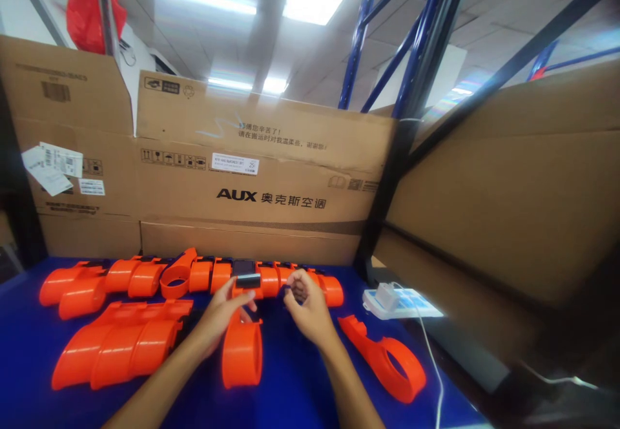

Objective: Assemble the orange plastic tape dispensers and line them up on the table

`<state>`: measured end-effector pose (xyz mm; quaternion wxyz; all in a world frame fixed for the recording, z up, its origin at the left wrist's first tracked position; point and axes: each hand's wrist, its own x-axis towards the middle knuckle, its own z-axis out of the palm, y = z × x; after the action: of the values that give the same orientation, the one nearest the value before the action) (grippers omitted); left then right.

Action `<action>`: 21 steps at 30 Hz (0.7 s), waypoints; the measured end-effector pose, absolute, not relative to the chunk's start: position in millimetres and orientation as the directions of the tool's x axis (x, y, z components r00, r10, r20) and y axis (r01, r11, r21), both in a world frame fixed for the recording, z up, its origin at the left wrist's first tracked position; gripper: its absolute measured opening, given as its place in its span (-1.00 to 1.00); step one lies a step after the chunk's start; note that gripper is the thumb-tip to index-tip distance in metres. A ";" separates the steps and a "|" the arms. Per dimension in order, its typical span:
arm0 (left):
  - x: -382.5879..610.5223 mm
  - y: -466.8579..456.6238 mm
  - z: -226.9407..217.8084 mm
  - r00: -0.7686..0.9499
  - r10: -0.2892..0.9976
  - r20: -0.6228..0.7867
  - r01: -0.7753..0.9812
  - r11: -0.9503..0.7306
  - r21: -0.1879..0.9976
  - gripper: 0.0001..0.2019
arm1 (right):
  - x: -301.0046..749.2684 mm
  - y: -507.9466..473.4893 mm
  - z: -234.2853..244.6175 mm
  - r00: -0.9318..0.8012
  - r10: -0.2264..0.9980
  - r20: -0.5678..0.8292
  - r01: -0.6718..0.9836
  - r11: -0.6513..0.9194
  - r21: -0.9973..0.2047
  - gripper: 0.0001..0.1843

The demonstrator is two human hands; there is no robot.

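My left hand [231, 307] is closed on the upper end of an orange plastic ring-shaped holder [242, 355], whose round loop hangs toward me. A dark rectangular piece with a shiny face [248, 280] sits at the top, by my left fingertips. To the right, apart from that holder, my right hand [307, 303] is curled with thumb and fingers drawn together. Whatever lies in its grip, if anything, is too small or hidden to name. Behind both hands runs a row of similar orange holders [201, 275], partly covered by my fingers.
More orange holders [116, 348] lie grouped at the left on the blue table surface [290, 384]. One single holder [394, 364] lies at the right. A white power strip [402, 303] with a plugged-in charger and cable [436, 351] is beyond it. Cardboard panels [261, 222] stand behind.
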<state>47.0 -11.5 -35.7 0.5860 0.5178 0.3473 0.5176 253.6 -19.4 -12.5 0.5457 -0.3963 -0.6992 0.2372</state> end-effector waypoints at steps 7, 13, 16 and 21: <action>51.2 -15.4 -36.3 0.250 0.957 0.146 -0.209 -0.094 0.973 -0.59 | 233.7 -25.8 -19.2 0.017 0.835 0.550 0.170 0.540 -0.824 -0.80; 52.1 -15.6 -35.2 0.251 0.953 0.170 -0.202 -0.120 0.972 -0.58 | 220.2 -23.6 -23.0 0.044 0.766 0.641 0.024 0.641 -0.767 -0.76; 51.5 -14.1 -36.1 0.230 0.958 0.173 -0.201 -0.128 0.971 -0.57 | 217.2 -23.5 -25.8 -0.008 0.744 0.668 0.147 0.662 -0.735 -0.85; 51.2 -15.1 -33.7 0.223 0.959 0.172 -0.236 -0.118 0.965 -0.57 | 220.6 -26.4 -24.4 -0.134 0.677 0.724 0.375 0.711 -0.595 -0.83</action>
<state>51.2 -15.1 -33.7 0.5710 0.5343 0.3387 0.5233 220.6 -26.4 -24.4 0.5540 -0.3549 -0.7406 0.1364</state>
